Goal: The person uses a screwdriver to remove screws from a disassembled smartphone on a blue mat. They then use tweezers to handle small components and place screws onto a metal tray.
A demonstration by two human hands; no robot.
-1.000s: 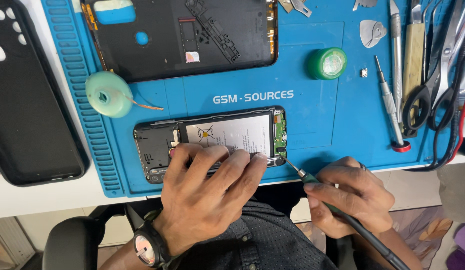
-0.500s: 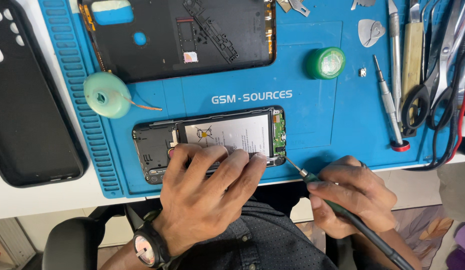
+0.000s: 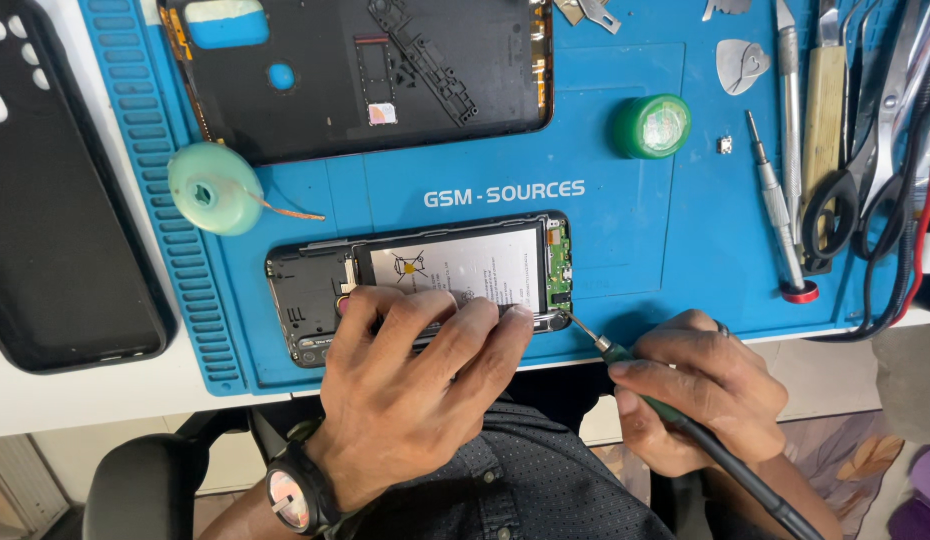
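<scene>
A blue silicone repair mat [image 3: 635,250] covers most of the white worktop [image 3: 45,400]. A black phone case [image 3: 55,220] lies off its left edge, and a detached black back cover [image 3: 355,70] lies along its top, both well apart from the work. The opened smartphone [image 3: 415,280] lies at the mat's near edge, long axis running left to right, battery side up, its green circuit board end pointing right. The left hand [image 3: 415,400] lies flat over the phone's near edge, fingers spread and pressing down, apparently to keep it from sliding. The right hand [image 3: 700,390] closes its grip around a soldering iron [image 3: 675,410], held like a pen; the tip slants up and left and meets the phone's lower right corner beside the board. A mint-green solder wick spool [image 3: 215,188] sits left of the phone, a round green tub [image 3: 652,126] to the upper right, and a screwdriver [image 3: 780,210] with scissors [image 3: 865,190] lies along the right.
</scene>
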